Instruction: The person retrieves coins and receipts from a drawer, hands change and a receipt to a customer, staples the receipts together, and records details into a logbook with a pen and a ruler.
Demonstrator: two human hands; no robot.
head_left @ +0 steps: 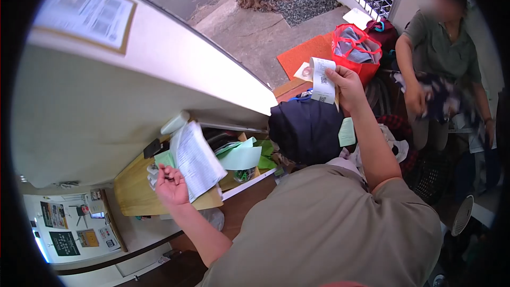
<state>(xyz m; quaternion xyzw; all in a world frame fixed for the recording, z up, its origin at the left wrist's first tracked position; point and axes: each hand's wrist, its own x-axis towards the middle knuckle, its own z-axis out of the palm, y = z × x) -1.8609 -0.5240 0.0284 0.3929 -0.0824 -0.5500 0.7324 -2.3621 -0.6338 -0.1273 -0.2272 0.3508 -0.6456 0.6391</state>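
Observation:
In my right hand (346,89) is a curled printed receipt (323,82) with QR codes, pinched between thumb and fingers. A pale slip with a reddish round print (303,72), possibly a banknote, sticks out behind the receipt. My left hand (172,186) hovers over the wooden counter (130,188), its fingers loosely curled and apart, with nothing visible in them. Beside those fingers lies a partly hidden whitish object (152,175). Sheets of handwritten paper (195,159) rest just right of the left hand. A dark navy bundle (305,130) sits below the receipt.
Pale green papers (241,155) lie in an open drawer or shelf. A red bag (357,53) full of cloth stands on an orange mat (303,56) at the doorway. On the right, a seated person (449,48) handles patterned fabric (449,93). A dark basket (429,178) stands nearby.

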